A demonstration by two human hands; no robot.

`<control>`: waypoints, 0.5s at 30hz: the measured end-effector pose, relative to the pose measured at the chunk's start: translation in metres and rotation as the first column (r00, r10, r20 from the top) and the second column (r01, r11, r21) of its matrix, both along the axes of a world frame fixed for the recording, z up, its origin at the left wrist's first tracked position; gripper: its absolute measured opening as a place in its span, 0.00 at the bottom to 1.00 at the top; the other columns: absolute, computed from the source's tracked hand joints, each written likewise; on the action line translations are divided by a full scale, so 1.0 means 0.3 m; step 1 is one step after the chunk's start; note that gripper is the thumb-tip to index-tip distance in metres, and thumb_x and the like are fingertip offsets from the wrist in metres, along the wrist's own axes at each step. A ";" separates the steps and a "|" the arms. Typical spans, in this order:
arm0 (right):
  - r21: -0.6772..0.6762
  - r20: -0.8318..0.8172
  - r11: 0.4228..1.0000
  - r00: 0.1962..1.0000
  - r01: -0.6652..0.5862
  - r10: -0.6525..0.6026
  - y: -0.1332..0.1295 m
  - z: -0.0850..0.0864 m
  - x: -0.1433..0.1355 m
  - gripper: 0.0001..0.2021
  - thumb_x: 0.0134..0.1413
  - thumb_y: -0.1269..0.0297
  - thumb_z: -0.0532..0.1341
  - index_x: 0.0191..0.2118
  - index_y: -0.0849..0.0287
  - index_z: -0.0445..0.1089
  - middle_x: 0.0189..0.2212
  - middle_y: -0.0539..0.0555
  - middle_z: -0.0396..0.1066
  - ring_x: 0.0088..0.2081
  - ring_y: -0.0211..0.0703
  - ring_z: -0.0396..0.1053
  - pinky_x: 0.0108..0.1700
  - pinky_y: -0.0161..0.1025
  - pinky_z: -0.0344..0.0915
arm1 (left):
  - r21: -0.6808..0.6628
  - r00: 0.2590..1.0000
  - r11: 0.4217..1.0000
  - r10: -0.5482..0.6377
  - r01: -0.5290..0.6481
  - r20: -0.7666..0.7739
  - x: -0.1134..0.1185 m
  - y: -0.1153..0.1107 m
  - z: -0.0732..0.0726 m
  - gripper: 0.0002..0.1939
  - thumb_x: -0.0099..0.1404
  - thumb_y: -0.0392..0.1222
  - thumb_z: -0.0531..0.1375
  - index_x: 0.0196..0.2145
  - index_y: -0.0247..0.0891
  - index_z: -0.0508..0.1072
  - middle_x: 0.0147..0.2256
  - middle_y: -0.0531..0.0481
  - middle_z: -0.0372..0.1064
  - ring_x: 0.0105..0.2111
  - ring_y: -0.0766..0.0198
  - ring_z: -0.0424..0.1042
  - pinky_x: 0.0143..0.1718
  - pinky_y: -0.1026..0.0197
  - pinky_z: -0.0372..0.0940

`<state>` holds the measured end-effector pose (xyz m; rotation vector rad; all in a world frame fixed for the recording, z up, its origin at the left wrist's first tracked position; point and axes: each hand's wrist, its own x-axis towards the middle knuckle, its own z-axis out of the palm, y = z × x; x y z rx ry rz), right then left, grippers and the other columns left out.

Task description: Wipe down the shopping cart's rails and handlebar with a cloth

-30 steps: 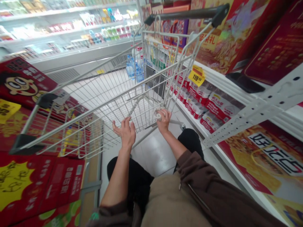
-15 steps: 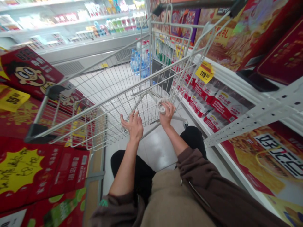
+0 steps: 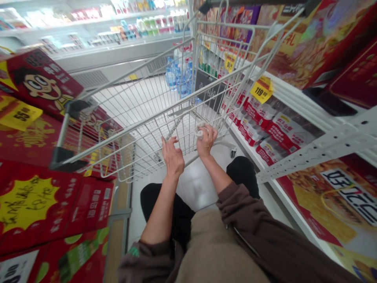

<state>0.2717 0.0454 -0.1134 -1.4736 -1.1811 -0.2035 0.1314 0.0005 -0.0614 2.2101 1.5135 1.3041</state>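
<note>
A wire shopping cart (image 3: 147,114) stands sideways in front of me, its basket tilted across the view. My right hand (image 3: 209,140) is closed round a crumpled, whitish cloth (image 3: 200,133), held against or very near the cart's side wires. To its left, my left hand (image 3: 173,157) is beside the lower wires with its fingers apart and partly bent, nothing visible in it. Whether its fingertips touch the wires I cannot tell.
Red gift boxes (image 3: 32,204) are stacked at my left. On the right, a white shelf (image 3: 282,92) holds packed bottles (image 3: 282,127) and large boxes. Blue-tinted water bottles (image 3: 179,76) stand beyond the cart, before a refrigerated display (image 3: 118,49). A cart wheel (image 3: 233,152) is near my right knee.
My left hand has moved a little right, turning, with its fingers more bent. The right hand keeps the cloth at nearly the same spot on the cart. The view has shifted slightly.
</note>
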 end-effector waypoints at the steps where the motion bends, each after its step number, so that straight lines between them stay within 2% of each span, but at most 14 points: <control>1: -0.017 0.050 0.998 0.997 -0.059 0.060 -0.007 0.004 -0.029 0.10 0.65 0.70 0.58 0.44 0.54 0.75 0.51 0.59 0.71 0.57 0.54 0.60 0.61 0.56 0.59 | 0.004 1.000 1.000 -0.001 0.001 0.031 0.000 0.002 0.003 0.37 0.73 0.65 0.31 0.57 0.36 0.64 0.58 0.36 0.67 0.73 0.50 0.43 0.70 0.42 0.46; 3: -0.053 0.204 0.978 0.957 -0.200 0.207 -0.021 0.005 -0.073 0.10 0.64 0.70 0.60 0.45 0.50 0.75 0.51 0.56 0.72 0.57 0.53 0.61 0.61 0.55 0.58 | 0.022 0.996 0.999 -0.029 0.027 0.090 -0.013 0.004 0.008 0.36 0.72 0.67 0.32 0.54 0.37 0.61 0.58 0.34 0.64 0.71 0.52 0.51 0.68 0.45 0.51; 5: -0.061 0.261 0.975 0.940 -0.211 0.220 -0.026 0.007 -0.059 0.11 0.63 0.72 0.60 0.44 0.49 0.76 0.50 0.54 0.73 0.56 0.52 0.62 0.59 0.54 0.59 | 0.024 0.989 0.998 -0.067 0.065 0.129 -0.047 0.001 0.007 0.32 0.72 0.67 0.34 0.53 0.39 0.58 0.59 0.33 0.63 0.66 0.53 0.60 0.65 0.47 0.57; 8: -0.029 0.063 0.999 0.997 0.037 -0.035 -0.004 0.022 0.027 0.12 0.62 0.75 0.57 0.42 0.53 0.75 0.49 0.58 0.72 0.55 0.53 0.61 0.57 0.55 0.61 | -0.002 0.992 0.999 -0.037 0.038 0.118 -0.097 -0.016 -0.007 0.29 0.74 0.63 0.36 0.54 0.39 0.59 0.56 0.34 0.66 0.60 0.54 0.67 0.62 0.48 0.60; 10: -0.024 -0.020 0.990 0.990 0.138 -0.138 0.007 0.037 0.038 0.12 0.62 0.75 0.56 0.42 0.55 0.75 0.49 0.60 0.72 0.54 0.55 0.61 0.56 0.56 0.62 | -0.002 0.997 1.000 0.002 -0.001 0.075 -0.104 -0.028 -0.021 0.30 0.75 0.61 0.36 0.56 0.37 0.60 0.55 0.35 0.68 0.60 0.53 0.67 0.63 0.47 0.58; 12: -0.001 0.050 0.996 0.995 0.085 -0.084 -0.003 0.046 -0.024 0.12 0.62 0.74 0.57 0.43 0.54 0.75 0.50 0.59 0.72 0.54 0.55 0.61 0.56 0.56 0.61 | 0.007 0.998 1.000 0.008 -0.008 0.059 -0.092 -0.033 -0.029 0.33 0.75 0.62 0.35 0.58 0.34 0.60 0.56 0.33 0.68 0.61 0.52 0.66 0.64 0.46 0.57; 15: -0.008 0.267 0.989 0.953 -0.146 0.143 -0.043 0.039 -0.161 0.11 0.63 0.72 0.58 0.45 0.51 0.75 0.51 0.55 0.73 0.56 0.53 0.62 0.58 0.54 0.59 | -0.015 0.995 1.000 -0.007 0.008 0.096 -0.088 -0.031 -0.018 0.34 0.74 0.63 0.34 0.59 0.33 0.59 0.56 0.33 0.67 0.59 0.53 0.68 0.61 0.48 0.61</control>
